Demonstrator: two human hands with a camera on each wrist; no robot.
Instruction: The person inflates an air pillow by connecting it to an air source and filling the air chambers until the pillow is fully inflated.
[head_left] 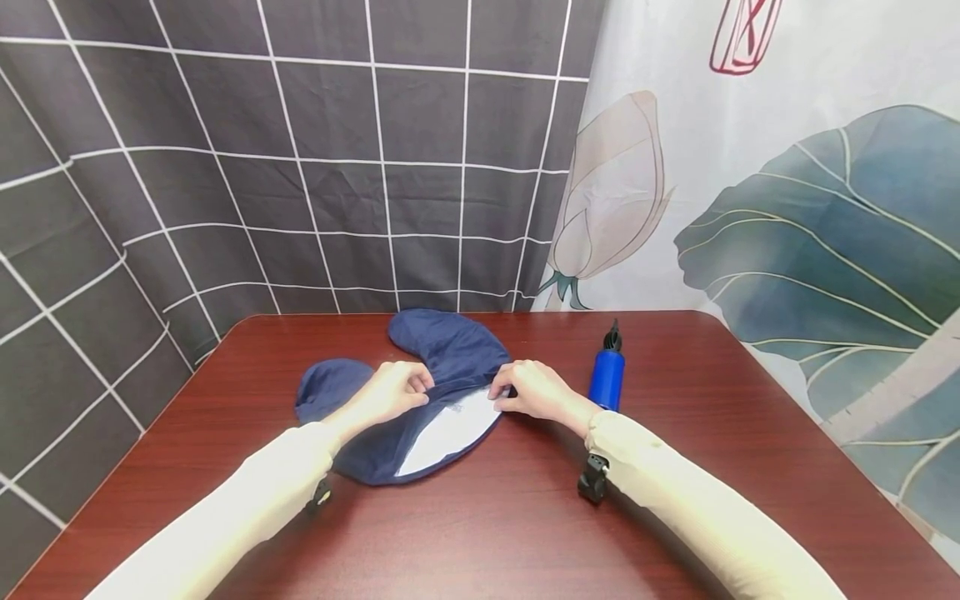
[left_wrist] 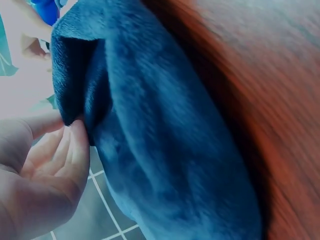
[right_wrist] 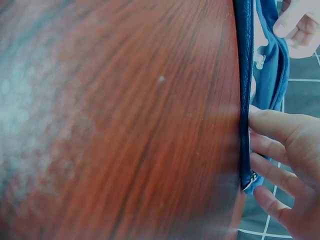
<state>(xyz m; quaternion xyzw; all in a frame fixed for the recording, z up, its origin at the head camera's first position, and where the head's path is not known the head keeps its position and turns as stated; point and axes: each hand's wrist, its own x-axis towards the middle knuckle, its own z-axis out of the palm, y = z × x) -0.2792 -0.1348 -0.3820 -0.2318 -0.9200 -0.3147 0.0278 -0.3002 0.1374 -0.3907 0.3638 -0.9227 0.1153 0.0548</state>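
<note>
A navy, U-shaped plush neck pillow cover (head_left: 457, 346) lies on the table, its zipped side open over a white inner layer (head_left: 450, 425). My left hand (head_left: 393, 390) pinches the fabric edge of the opening between thumb and fingers; the left wrist view shows the fold of plush (left_wrist: 150, 110) hanging from those fingertips. At the opening's right end, my right hand (head_left: 536, 389) holds the rim with bent fingers. Close by its fingers in the right wrist view, the zipper edge (right_wrist: 245, 90) ends at a small metal zipper pull (right_wrist: 252, 178).
A blue hand pump (head_left: 607, 379) with a black nozzle lies right of the cover, beyond my right wrist. The reddish-brown table (head_left: 480, 533) meets a dark grid curtain (head_left: 315, 167) and a white flowered curtain (head_left: 675, 167) at its back.
</note>
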